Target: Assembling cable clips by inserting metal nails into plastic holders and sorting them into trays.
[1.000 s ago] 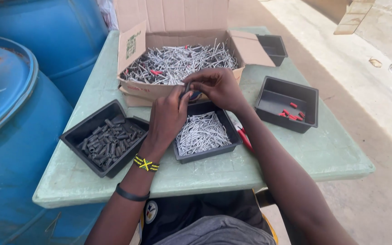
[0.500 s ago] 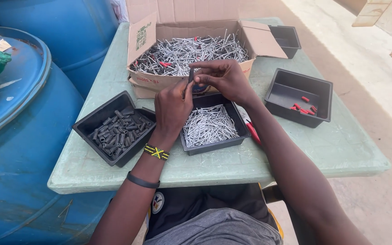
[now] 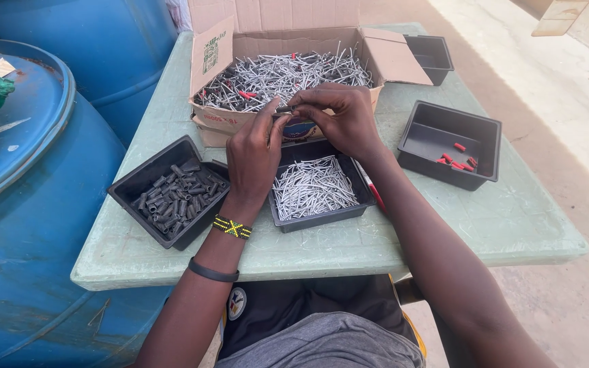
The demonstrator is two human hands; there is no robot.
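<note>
Head view: my left hand [image 3: 253, 160] and right hand [image 3: 339, 119] meet above the middle tray [image 3: 315, 221]; fingertips of both pinch one small dark piece [image 3: 285, 108] at the carton's [image 3: 216, 54] near edge; sleeve tray [image 3: 146, 184] sits by the table's [image 3: 444, 225] left edge; the red-bits tray [image 3: 420, 140] is right, with bare tabletop around it.

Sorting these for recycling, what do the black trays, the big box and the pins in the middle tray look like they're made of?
Black trays: probably moulded plastic, matte, thin rims. Box: brown corrugated cardboard, folded flaps. Pins: likely metal wire, silvery glint.
</note>
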